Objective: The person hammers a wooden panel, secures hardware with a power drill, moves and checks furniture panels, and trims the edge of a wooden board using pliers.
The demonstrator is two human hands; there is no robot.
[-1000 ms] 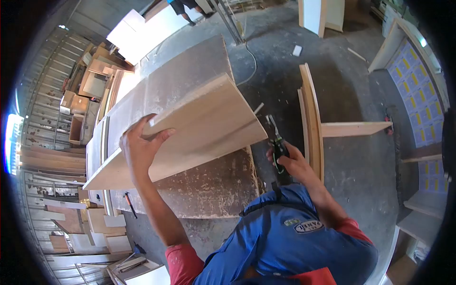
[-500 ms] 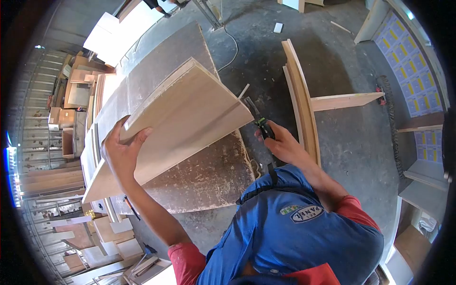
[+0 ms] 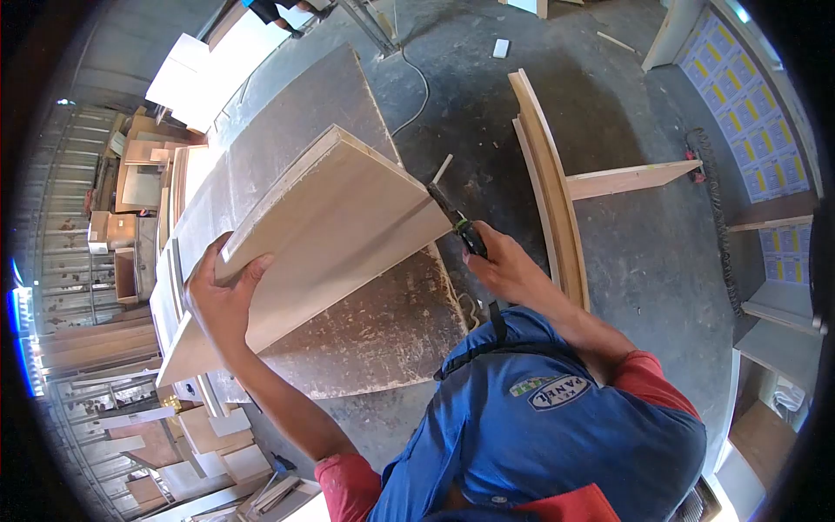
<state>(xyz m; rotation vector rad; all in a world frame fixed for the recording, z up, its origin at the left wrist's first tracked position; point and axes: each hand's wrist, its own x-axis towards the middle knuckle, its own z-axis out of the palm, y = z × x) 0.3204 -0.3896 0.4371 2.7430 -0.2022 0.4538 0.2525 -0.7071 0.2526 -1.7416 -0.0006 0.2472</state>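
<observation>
A pale wooden panel (image 3: pixel 348 217) is tilted up above the worktable, its layered edges showing. My left hand (image 3: pixel 223 291) clasps the panel's left edge, with the thumb on the broad face. In my right hand (image 3: pixel 504 264) is a hand tool (image 3: pixel 463 228) with a black-and-green handle and a narrow metal blade; its exact kind is unclear. The blade lies against the panel's right-hand edge near the corner. Just past the blade, a thin pale strip (image 3: pixel 444 168) sticks out, and I cannot tell whether it is attached to the panel.
Under the panel is a scuffed brown worktable (image 3: pixel 374 339). A long wooden frame piece (image 3: pixel 550 183) with a crosswise board (image 3: pixel 631 180) stands to the right. Boards and offcuts (image 3: pixel 204 444) are piled at lower left. A cable (image 3: pixel 426 91) runs over the floor; another person (image 3: pixel 283 13) is partly visible at the top.
My right hand and the tool have shifted slightly left, bringing the blade up against the panel's edge. The panel's upper corner has dipped a little; my left hand keeps its hold.
</observation>
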